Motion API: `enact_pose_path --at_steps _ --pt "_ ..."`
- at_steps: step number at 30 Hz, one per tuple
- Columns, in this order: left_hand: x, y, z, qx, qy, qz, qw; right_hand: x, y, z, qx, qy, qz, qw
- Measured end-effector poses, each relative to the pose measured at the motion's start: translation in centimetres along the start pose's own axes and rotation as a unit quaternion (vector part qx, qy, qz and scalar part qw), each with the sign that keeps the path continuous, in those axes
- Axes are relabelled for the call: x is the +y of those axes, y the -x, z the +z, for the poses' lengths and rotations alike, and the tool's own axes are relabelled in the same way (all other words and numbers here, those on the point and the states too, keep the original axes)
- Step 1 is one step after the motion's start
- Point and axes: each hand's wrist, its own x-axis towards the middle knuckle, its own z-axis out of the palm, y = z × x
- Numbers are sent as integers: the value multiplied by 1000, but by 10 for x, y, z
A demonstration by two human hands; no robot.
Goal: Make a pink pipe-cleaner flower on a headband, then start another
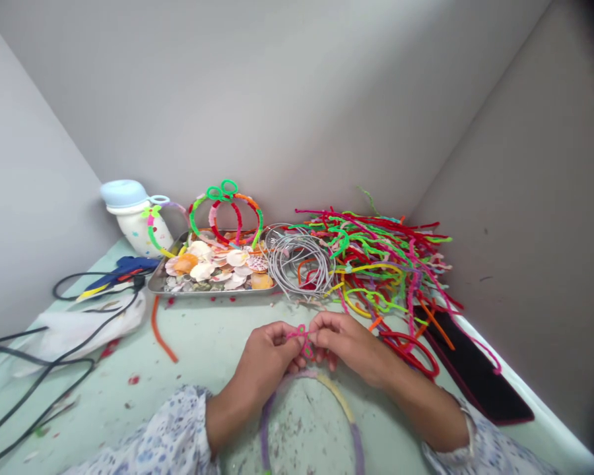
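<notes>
My left hand (266, 357) and my right hand (349, 343) meet over the pale green table (212, 343), fingers pinched together. Between the fingertips is a small pink pipe-cleaner loop (301, 338), held by both hands. It sits at the top of a headband (336, 402) wrapped in purple and yellow fuzz, which arcs down toward me between my wrists. Both sleeves are of a blue-flowered cloth.
Behind the hands lie a metal tray of seashells (212, 269), wrapped headbands (226, 214), a bundle of grey wire hoops (299, 264) and a heap of coloured pipe cleaners (386, 260). At left: a white jug (136, 221), a blue glue gun (121, 270), black cables (39, 369). A dark phone (475, 369) lies at right.
</notes>
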Motion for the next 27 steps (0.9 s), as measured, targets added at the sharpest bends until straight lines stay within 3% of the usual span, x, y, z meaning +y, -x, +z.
enact_pose_path --at_steps 14,27 --pt "-1 1 0 -11 -3 -6 1000 8 -4 6 36 27 21 999" --pt "-2 3 -2 -38 -21 12 999 12 -4 3 -28 -55 31 998"
